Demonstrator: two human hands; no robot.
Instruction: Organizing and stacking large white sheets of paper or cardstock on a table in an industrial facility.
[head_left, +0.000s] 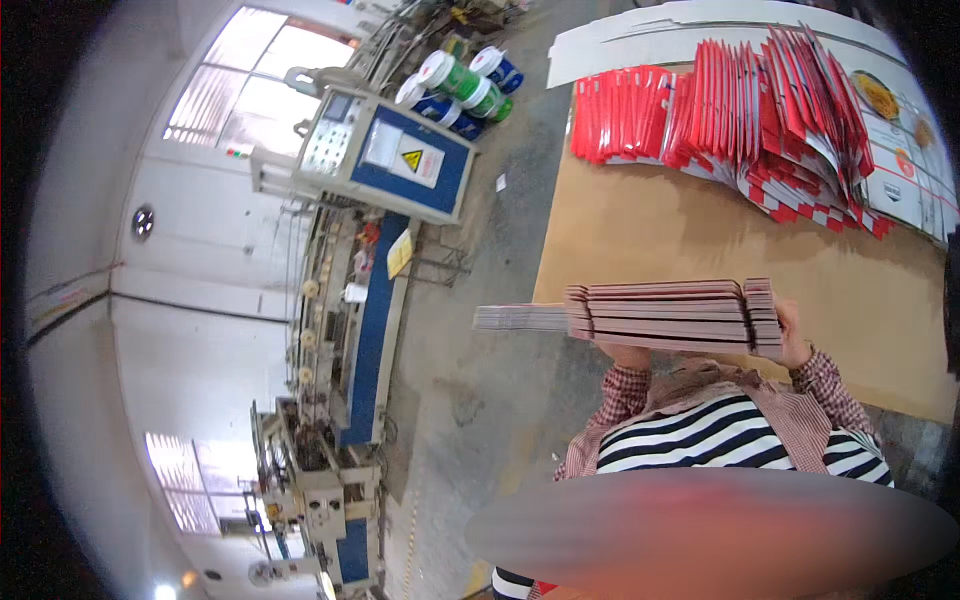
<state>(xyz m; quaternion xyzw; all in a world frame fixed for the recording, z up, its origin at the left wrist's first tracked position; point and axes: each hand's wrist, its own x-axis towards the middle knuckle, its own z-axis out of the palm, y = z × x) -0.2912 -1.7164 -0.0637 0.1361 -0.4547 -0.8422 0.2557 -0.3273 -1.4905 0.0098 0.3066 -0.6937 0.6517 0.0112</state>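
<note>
Between my two hands is a thick stack of flat folded cardboard pieces (pixel 660 318), held level in front of my chest with its pale layered edges showing. My left hand (pixel 624 356) grips it from below near its left end, and most of the fingers are hidden behind it. At the right end, my right hand (pixel 793 335) is closed round the stack's edge. A thinner strip of layered grey edges (pixel 520 318) juts out to the left. Beyond the stack, red and white folded cardboard pieces (pixel 720 110) stand in packed rows on the brown tabletop (pixel 630 220).
White printed cardboard sheets (pixel 905 165) lie at the table's far right. Left of the table, across grey floor, stand a long blue machine (pixel 372 330) and a control cabinet (pixel 400 155) with a warning sign. Blue and green buckets (pixel 470 88) stand behind the cabinet.
</note>
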